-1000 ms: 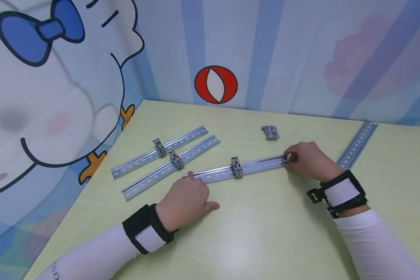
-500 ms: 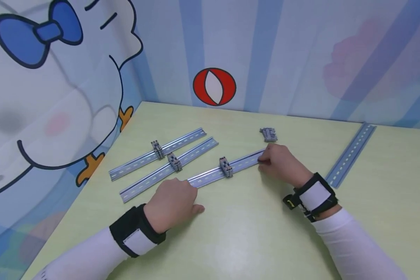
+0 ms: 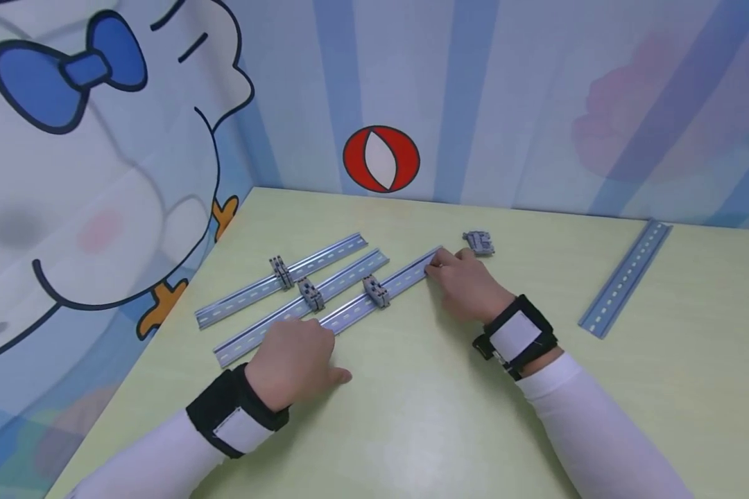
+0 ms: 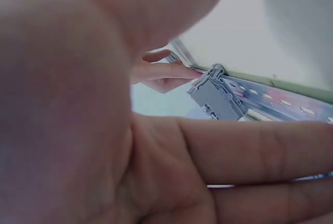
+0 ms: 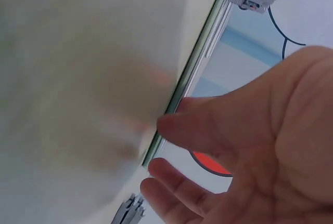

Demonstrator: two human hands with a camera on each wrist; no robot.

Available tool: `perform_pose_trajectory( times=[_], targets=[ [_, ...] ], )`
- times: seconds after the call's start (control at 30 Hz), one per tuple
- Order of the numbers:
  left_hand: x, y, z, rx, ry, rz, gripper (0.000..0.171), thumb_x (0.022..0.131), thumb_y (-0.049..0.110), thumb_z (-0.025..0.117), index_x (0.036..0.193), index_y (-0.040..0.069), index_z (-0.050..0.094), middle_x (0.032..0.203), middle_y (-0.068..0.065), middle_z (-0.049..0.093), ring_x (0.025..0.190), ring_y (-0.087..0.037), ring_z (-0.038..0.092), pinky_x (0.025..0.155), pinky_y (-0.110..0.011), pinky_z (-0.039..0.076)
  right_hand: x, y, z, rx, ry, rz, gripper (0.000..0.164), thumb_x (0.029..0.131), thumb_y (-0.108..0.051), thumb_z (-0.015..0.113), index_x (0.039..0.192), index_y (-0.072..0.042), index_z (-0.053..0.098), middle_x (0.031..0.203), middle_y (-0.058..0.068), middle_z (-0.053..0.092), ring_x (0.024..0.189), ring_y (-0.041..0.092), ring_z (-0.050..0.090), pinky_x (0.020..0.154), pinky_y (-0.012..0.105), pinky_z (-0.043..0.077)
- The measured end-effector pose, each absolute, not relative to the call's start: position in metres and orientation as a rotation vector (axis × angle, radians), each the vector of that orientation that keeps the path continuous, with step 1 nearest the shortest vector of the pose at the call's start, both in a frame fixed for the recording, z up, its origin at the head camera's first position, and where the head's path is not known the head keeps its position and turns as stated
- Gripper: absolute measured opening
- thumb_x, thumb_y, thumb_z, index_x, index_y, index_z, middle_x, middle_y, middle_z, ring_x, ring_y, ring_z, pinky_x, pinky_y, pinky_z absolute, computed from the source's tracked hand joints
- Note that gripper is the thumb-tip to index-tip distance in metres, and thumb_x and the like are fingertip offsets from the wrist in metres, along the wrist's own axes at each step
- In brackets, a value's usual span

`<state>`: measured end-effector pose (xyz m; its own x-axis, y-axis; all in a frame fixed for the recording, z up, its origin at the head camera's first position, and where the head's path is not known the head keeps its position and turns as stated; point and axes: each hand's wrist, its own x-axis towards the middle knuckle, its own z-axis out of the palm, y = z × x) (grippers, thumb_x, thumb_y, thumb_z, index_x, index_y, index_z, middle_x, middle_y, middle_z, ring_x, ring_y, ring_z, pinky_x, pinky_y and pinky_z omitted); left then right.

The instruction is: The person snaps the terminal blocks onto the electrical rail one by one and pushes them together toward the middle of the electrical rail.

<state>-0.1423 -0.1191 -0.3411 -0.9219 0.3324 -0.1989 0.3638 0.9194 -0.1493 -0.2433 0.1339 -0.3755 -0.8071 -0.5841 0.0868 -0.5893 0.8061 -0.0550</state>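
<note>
A slotted metal DIN rail (image 3: 406, 277) with a grey terminal block (image 3: 376, 291) across its middle lies slantwise on the table. My right hand (image 3: 471, 284) pinches its far right end between thumb and fingers; the thumb (image 5: 182, 130) shows against the rail's edge in the right wrist view. At the near left end is my left hand (image 3: 293, 360), whose fingers (image 4: 250, 148) look straight in the left wrist view, with the thumb held apart; their contact with the rail is hidden. Just beyond lie a second rail (image 3: 356, 268) and a third rail (image 3: 243, 298), each bearing a terminal block.
Close past my right hand lies a loose grey terminal block (image 3: 479, 242). Farther right, a bare DIN rail (image 3: 627, 277) slants toward the back wall (image 3: 512, 104). A printed cartoon wall (image 3: 100, 229) borders the table (image 3: 424, 416) on the left.
Both hands have shifted left with the held rail. Its right end has swung left and away from me, so it now lies nearly parallel to and closer to the second rail.
</note>
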Motion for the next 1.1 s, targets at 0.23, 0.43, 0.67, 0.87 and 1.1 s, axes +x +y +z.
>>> perform_pose_trajectory(
  times=[0.23,0.43,0.67,0.87,1.1],
  targets=[
    [-0.151,-0.124,-0.337,0.43,2.864,-0.292,0.059,0.074,0.068,0.071,0.07,0.009,0.064,0.058,-0.001,0.052,0.057,-0.018,0.052,0.051,-0.034,0.043,-0.256,0.128,-0.37,0.919,-3.062,0.204,0.052,0.087,0.005,0.052,0.139,0.001,0.052,0.138,0.02,0.048,0.114,0.041,0.048,0.1,0.051,0.042],
    [-0.147,-0.124,-0.337,0.459,2.98,-0.317,0.058,0.082,0.061,0.067,0.055,0.013,0.054,0.049,0.004,0.033,0.046,-0.014,0.04,0.043,-0.028,0.026,-0.257,0.157,-0.359,0.848,-3.128,0.553,0.056,0.09,0.001,0.052,0.145,0.002,0.042,0.145,0.028,0.041,0.133,0.046,0.036,0.11,0.059,0.029],
    [-0.164,-0.082,-0.341,0.852,2.889,0.206,0.05,0.089,0.059,0.061,0.112,0.016,0.07,0.09,0.002,0.07,0.077,-0.011,0.063,0.056,-0.025,0.048,-0.25,0.253,-0.345,0.445,-3.122,0.763,0.05,0.096,-0.018,0.058,0.137,0.008,0.048,0.137,0.034,0.047,0.12,0.051,0.049,0.094,0.06,0.044],
    [-0.185,-0.009,-0.352,0.978,2.76,0.425,0.051,0.091,0.051,0.063,0.131,0.02,0.061,0.113,0.004,0.069,0.097,-0.007,0.062,0.07,-0.023,0.052,-0.256,0.338,-0.35,0.093,-3.096,0.683,0.055,0.098,-0.024,0.054,0.135,0.015,0.045,0.13,0.041,0.045,0.113,0.056,0.048,0.086,0.064,0.044],
    [-0.207,0.091,-0.374,0.956,2.759,0.447,0.049,0.088,0.056,0.064,0.128,0.028,0.062,0.121,0.015,0.064,0.101,-0.001,0.06,0.064,-0.019,0.048,-0.27,0.405,-0.363,-0.119,-3.147,0.485,0.072,0.097,-0.039,0.052,0.13,0.024,0.042,0.107,0.039,0.06,0.102,0.058,0.051,0.086,0.069,0.041]
  ],
)
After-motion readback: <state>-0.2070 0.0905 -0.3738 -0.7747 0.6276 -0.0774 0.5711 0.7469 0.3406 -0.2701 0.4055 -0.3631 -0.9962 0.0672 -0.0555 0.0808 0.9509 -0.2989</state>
